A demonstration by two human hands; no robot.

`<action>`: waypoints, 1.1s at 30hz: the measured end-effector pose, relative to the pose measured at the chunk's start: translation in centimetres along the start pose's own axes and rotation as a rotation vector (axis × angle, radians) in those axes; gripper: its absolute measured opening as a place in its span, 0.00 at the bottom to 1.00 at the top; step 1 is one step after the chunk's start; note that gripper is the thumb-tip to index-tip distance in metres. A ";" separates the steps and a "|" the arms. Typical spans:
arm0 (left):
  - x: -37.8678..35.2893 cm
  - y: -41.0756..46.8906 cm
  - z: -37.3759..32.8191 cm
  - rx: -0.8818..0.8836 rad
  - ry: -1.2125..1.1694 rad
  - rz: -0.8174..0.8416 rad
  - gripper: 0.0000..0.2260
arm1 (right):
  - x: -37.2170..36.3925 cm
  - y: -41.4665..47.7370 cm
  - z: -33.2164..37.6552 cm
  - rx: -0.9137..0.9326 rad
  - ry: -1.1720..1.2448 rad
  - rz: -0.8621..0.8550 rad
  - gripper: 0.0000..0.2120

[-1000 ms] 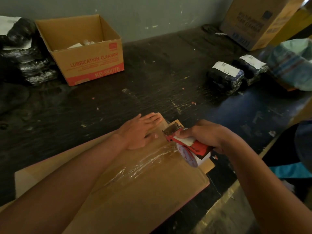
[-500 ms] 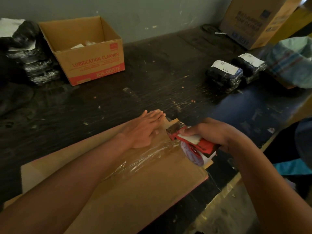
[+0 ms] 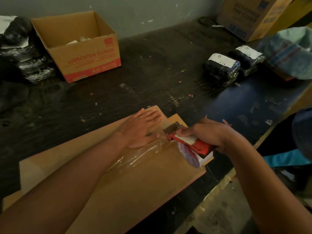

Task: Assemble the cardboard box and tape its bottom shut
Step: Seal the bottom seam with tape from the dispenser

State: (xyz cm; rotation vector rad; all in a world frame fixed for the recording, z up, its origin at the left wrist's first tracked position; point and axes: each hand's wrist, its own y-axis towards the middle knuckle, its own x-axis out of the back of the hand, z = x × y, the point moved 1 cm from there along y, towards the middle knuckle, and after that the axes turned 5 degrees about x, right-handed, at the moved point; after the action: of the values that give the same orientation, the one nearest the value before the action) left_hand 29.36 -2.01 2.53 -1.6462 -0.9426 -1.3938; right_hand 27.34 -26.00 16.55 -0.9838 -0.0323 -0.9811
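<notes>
A flattened brown cardboard box [image 3: 135,186] lies on the dark table in front of me. A wrinkled strip of clear tape [image 3: 140,154] runs across it toward its far right corner. My left hand [image 3: 141,127] lies flat, fingers together, pressing on the cardboard and the tape's far end. My right hand [image 3: 211,134] grips a red tape dispenser [image 3: 189,144] with a white roll, its metal blade end resting on the cardboard just right of my left hand.
An open cardboard box [image 3: 81,48] marked LUBRICATION CLEANER stands at the back left beside black wrapped bundles [image 3: 22,53]. Two black wrapped parcels [image 3: 233,66] with white labels lie at the right. Another box [image 3: 249,16] stands at the back right. The table edge [image 3: 219,184] runs close on my right.
The dispenser and my right hand have slid a little further toward the box's far right corner. My left hand stays pressed flat on the tape.
</notes>
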 end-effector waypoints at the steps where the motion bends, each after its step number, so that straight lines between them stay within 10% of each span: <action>1: 0.2 0.0 0.1 -0.004 -0.012 -0.004 0.33 | 0.1 0.0 -0.2 -0.006 -0.001 -0.001 0.21; 33: 1.3 -0.7 -4.5 -0.085 0.046 0.039 0.27 | 1.0 -4.7 -3.0 -0.028 0.008 -0.054 0.12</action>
State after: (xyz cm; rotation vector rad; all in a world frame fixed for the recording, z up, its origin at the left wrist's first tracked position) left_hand 26.96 -5.67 4.41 -1.6782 -0.8311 -1.4569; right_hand 23.47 -29.63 18.43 -1.0095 -0.0389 -1.0376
